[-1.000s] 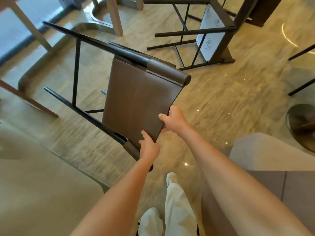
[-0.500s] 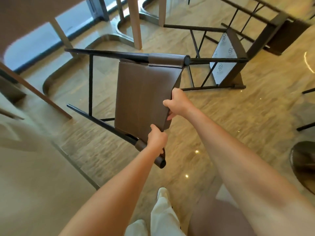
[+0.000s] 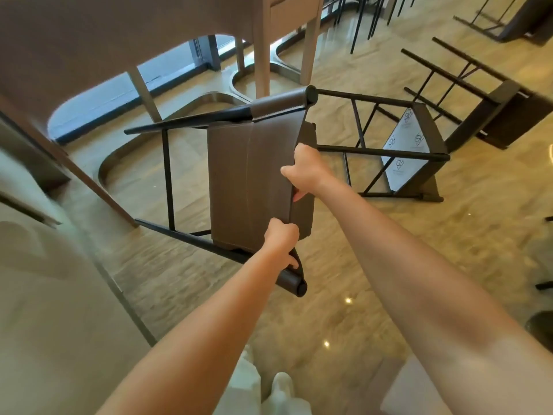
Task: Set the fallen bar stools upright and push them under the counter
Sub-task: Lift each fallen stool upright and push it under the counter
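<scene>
I hold one stool (image 3: pixel 251 181) in two hands, tipped on its side.
My left hand (image 3: pixel 281 238) grips the near corner and my right hand (image 3: pixel 305 172) grips the far edge, with fingers curled tight round the brown part. The long legs point left, toward the counter (image 3: pixel 104 34), not down yet. I count three stools: mine, plus a second stool (image 3: pixel 404 151) and a third stool (image 3: pixel 502 112) lying on the floor (image 3: pixel 389 265) to my right.

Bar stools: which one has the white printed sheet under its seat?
The nearer fallen stool, lying just right of the held stool; the farther fallen stool shows no sheet.
</scene>
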